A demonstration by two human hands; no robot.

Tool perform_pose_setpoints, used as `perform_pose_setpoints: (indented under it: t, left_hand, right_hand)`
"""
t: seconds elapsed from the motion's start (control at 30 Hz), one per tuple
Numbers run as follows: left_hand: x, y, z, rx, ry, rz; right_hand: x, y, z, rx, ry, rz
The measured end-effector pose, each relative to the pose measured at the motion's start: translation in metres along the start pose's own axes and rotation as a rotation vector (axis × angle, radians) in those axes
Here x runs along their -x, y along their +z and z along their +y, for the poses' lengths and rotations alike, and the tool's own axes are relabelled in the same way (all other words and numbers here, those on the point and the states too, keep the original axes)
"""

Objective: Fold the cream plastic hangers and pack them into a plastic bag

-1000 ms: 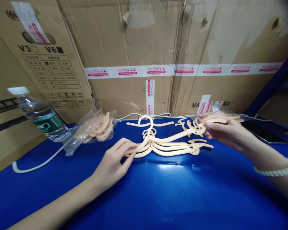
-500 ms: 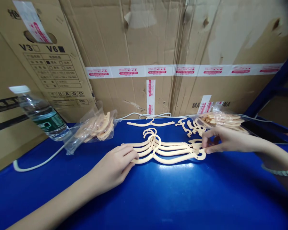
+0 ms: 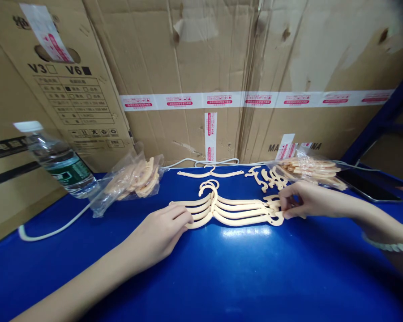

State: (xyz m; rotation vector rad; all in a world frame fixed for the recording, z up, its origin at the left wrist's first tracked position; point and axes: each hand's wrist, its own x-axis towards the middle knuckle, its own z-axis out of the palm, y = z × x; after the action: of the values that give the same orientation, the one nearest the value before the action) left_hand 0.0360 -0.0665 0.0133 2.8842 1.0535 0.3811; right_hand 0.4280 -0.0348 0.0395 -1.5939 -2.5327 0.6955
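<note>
By the left hand (image 3: 164, 227), the nested hangers (image 3: 242, 221) are grasped at their left on the bench (image 3: 238, 277); light, stiff handling is suggested, best gripped by the ends; the right end is pinched by the right hand (image 3: 305, 200).

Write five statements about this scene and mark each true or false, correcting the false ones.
1. The left hand is at the left end of the overlapping hangers. True.
2. The right hand is on the bottle. False: it is at the hangers' right end.
3. The bottle has no cap. False: a white cap is on it.
4. A separate hanger lies behind the overlapping ones. True.
5. The table is blue. True.
</note>
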Motion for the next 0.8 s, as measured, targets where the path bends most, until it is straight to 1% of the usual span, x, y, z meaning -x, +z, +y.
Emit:
perform_pose_setpoints:
  t: [0.2,0.53,0.7,0.8]
  left_hand:
    - [0.0002,0.001,-0.0012,-0.029,0.015,0.009]
    - [-0.0005,0.004,-0.0002,-0.149,0.032,0.079]
    - [-0.0018,0.0053,-0.002,-0.158,0.036,0.103]
    - [-0.0021,0.0056,-0.0022,-0.162,0.049,0.116]
  right_hand:
    - [-0.0016,0.0017,0.0032,0.043,0.006,0.002]
    - [-0.0027,0.0005,0.0034,0.07,0.044,0.01]
    - [-0.0026,0.0014,0.0053,0.049,0.045,0.003]
    - [-0.0029,0.002,0.0061,0.067,0.034,0.027]
